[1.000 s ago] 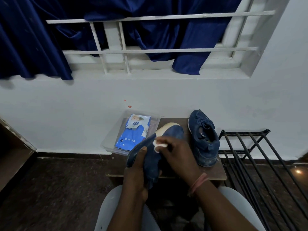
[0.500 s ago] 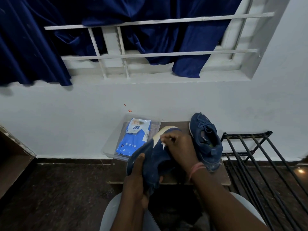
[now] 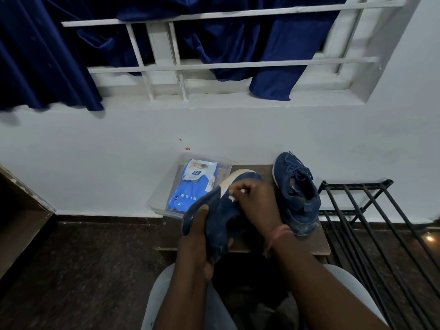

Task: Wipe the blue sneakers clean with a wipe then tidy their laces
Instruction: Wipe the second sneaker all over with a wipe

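Observation:
My left hand point(image 3: 198, 244) grips the heel end of a blue sneaker point(image 3: 222, 211), tilted on its side with its pale sole turned away from me. My right hand point(image 3: 256, 202) holds a small white wipe point(image 3: 234, 195) against the sneaker's side near the sole; most of the wipe is hidden under my fingers. The second blue sneaker point(image 3: 296, 191) stands upright on the brown stool top point(image 3: 316, 244), just right of my right hand, laces loosely tied.
A clear plastic tray point(image 3: 157, 201) holds a blue pack of wipes point(image 3: 190, 185) at the stool's left. A black metal rack point(image 3: 371, 210) stands to the right. A white wall and barred window with blue curtains rise behind. Dark floor lies left.
My right hand with the wipe has slid along the sneaker's side toward the toe, and more of it now hides the wipe. My left hand keeps its grip.

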